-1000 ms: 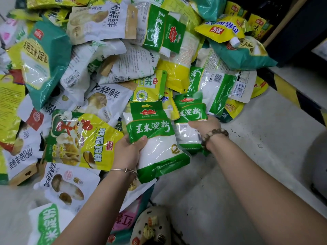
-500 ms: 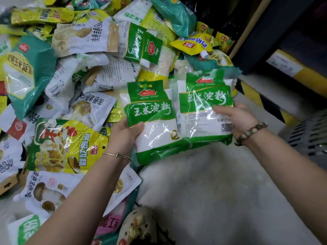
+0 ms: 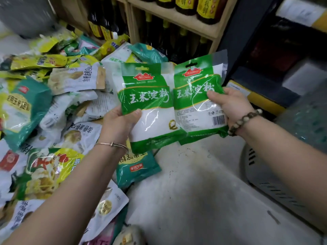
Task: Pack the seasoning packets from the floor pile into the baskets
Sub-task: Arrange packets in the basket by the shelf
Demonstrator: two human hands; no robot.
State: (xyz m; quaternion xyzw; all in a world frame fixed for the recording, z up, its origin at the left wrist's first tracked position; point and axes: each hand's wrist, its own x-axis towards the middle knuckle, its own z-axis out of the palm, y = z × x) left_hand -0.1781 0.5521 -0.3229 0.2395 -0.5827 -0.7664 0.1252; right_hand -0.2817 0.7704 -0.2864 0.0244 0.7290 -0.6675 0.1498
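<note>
The left packet (image 3: 150, 106), in the left grip (image 3: 118, 124), and the right packet (image 3: 196, 105), in the right grip (image 3: 230, 105), are side by side, edges touching, above the floor (image 3: 185, 195). The packet pile (image 3: 44, 112) lies on the floor to the left. The shelf (image 3: 178, 17), with bottles (image 3: 207, 6) on it, stands behind the pile. The basket (image 3: 256, 167) stands at the right.

Both hands, left (image 3: 118, 121) and right (image 3: 230, 105), each grip a green starch packet (image 3: 150, 106) above the floor pile (image 3: 44, 103)

Two green-and-white packets, up off the floor!
The left packet (image 3: 150, 106) and right packet (image 3: 196, 96) are held upright side by side, inner edges overlapping. The pile (image 3: 53, 106) of mixed packets sprawls on the floor at left, the grey slotted basket (image 3: 265, 175) at right.
</note>
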